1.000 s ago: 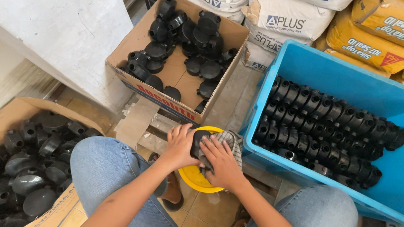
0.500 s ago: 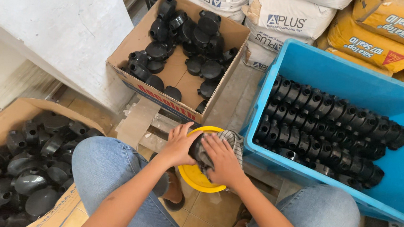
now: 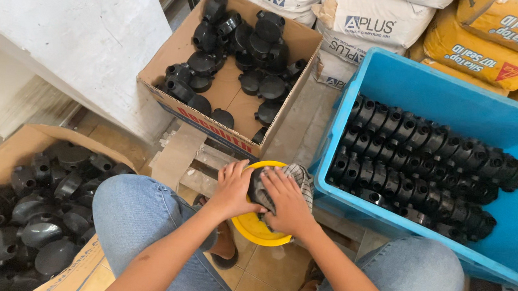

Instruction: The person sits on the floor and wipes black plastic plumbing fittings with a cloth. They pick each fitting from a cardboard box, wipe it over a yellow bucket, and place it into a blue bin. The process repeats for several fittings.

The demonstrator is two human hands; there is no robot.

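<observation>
Over the yellow bowl (image 3: 255, 226), between the knees, the left hand (image 3: 233, 190) and right hand (image 3: 288, 201) together clasped a black plastic fitting (image 3: 257, 186) wrapped in a checked cloth (image 3: 300, 177). It looked light, rigid and smooth, probably best held around its round body, the soft cloth giving grip.

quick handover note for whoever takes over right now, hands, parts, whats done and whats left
Left hand: grips a black plastic fitting over the yellow bowl.
Right hand: presses a checked cloth against that same fitting.
Blue crate, to the right: black fittings lined up in neat rows; these look finished.
Cardboard box ahead: loose black fittings, partly filled.
Cardboard box at left: a heap of loose fittings.
Left to do, by the look of it: the loose fittings in both cardboard boxes.
</observation>
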